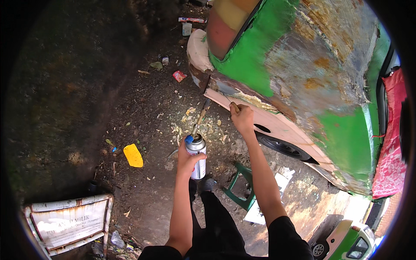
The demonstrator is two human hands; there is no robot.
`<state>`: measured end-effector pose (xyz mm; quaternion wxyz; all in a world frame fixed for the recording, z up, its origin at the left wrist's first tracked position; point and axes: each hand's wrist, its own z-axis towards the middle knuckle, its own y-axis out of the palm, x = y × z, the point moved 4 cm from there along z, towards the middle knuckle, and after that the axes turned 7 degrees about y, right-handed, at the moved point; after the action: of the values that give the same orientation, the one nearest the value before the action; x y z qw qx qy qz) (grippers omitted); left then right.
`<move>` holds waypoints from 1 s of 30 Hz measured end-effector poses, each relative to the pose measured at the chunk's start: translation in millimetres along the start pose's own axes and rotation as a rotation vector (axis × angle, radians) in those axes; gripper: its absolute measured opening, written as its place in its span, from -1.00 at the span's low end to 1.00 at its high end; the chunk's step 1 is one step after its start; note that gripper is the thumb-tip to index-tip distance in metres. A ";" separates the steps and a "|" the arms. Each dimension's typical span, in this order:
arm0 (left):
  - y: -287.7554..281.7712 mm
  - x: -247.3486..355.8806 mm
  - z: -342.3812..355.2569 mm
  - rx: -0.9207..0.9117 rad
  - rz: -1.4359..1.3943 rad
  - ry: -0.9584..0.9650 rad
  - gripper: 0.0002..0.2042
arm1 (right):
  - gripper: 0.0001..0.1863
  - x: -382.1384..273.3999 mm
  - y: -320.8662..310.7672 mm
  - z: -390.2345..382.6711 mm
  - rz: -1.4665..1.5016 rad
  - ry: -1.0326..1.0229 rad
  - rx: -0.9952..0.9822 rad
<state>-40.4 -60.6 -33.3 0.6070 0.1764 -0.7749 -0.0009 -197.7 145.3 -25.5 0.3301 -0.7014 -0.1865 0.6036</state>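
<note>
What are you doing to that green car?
A person stands by an old green car whose paint is peeling and rusty. The left hand holds a silver gas can with a torch nozzle pointing at the car's lower edge. The right hand presses a scraper against that same edge. Paint flakes lie on the dirt below, near a yellow scrap and a green stool.

Outdoor roadside repair yard, stripped green vehicle body (303, 65), littered dirt ground (143, 99)
</note>
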 end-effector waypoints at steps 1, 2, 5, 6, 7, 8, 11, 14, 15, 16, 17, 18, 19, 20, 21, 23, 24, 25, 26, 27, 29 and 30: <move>0.5 2.3 -1.0 0.000 0.008 -0.017 -0.46 | -0.63 7.3 8.7 3.9 -0.013 -0.027 0.035; 1.9 3.2 -2.8 0.006 0.010 -0.036 -0.46 | -0.63 6.0 10.3 6.2 -0.031 -0.059 0.066; -3.6 -4.1 1.8 -0.001 0.001 -0.057 -0.45 | -0.63 8.4 5.2 16.0 0.055 -0.038 -0.029; -5.3 -7.1 3.6 -0.005 0.003 -0.066 -0.45 | -0.63 7.0 4.4 14.4 0.035 -0.026 -0.053; -5.8 -11.2 -0.2 0.021 0.005 -0.079 -0.44 | -0.63 6.3 3.4 10.6 0.014 -0.013 -0.076; -5.8 -11.5 -0.2 0.021 0.007 -0.062 -0.44 | -0.64 6.5 4.4 8.3 0.000 0.002 -0.093; -5.5 -13.7 0.2 0.036 0.009 -0.015 -0.43 | -0.65 9.6 10.2 5.4 -0.007 -0.036 -0.038; -6.8 -14.7 3.6 0.028 -0.021 -0.065 -0.43 | -0.66 8.3 11.0 8.1 0.017 -0.012 -0.032; -9.4 -16.8 9.6 0.026 0.052 -0.038 -0.43 | -0.66 11.6 14.5 6.6 -0.004 -0.040 -0.040; -7.8 -19.8 6.5 0.038 0.002 -0.046 -0.43 | -0.66 15.7 20.8 4.0 -0.025 -0.067 -0.047; -8.0 -19.7 6.3 0.053 0.002 -0.050 -0.43 | -0.66 9.9 25.5 4.6 -0.033 -0.103 -0.052; -7.9 -19.8 6.6 0.067 0.001 -0.055 -0.43 | -0.66 9.5 25.2 5.7 -0.008 -0.061 -0.057; -7.7 -19.3 9.6 0.068 0.003 -0.047 -0.43 | -0.66 9.7 24.1 6.0 0.018 -0.019 -0.063; -7.9 -19.5 9.7 0.067 0.005 -0.046 -0.43 | -0.66 11.9 24.2 4.3 0.040 0.030 -0.070; -8.7 -19.7 9.9 0.067 0.007 -0.046 -0.43 | -0.66 10.5 25.6 5.5 0.041 0.020 -0.062; -7.9 -18.3 10.9 0.061 0.007 -0.053 -0.43 | -0.66 9.4 26.8 8.6 0.035 0.002 -0.047; -6.3 -16.7 11.7 0.057 0.004 -0.059 -0.43 | -0.67 10.2 27.7 6.7 0.020 -0.013 -0.042; -6.3 -14.2 14.3 0.022 0.036 -0.076 -0.41 | -0.67 10.7 29.4 3.9 0.006 -0.028 -0.035; -6.1 -12.3 14.2 0.034 0.030 -0.076 -0.41 | -0.67 6.3 30.3 3.6 -0.003 -0.051 -0.028; -5.2 -11.3 13.9 0.045 0.025 -0.076 -0.42 | -0.66 7.2 26.6 2.8 0.016 -0.010 -0.043; -3.3 -9.3 12.3 0.069 0.025 -0.052 -0.43 | -0.65 10.6 12.0 -4.4 0.060 0.077 -0.073; -3.0 -8.8 11.4 0.062 0.023 -0.057 -0.43 | -0.66 10.4 4.8 -10.5 0.076 0.062 -0.046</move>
<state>-48.5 -63.4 -45.2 0.5790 0.1862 -0.7934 0.0249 -186.1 146.3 -35.7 0.2962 -0.7338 -0.1633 0.5892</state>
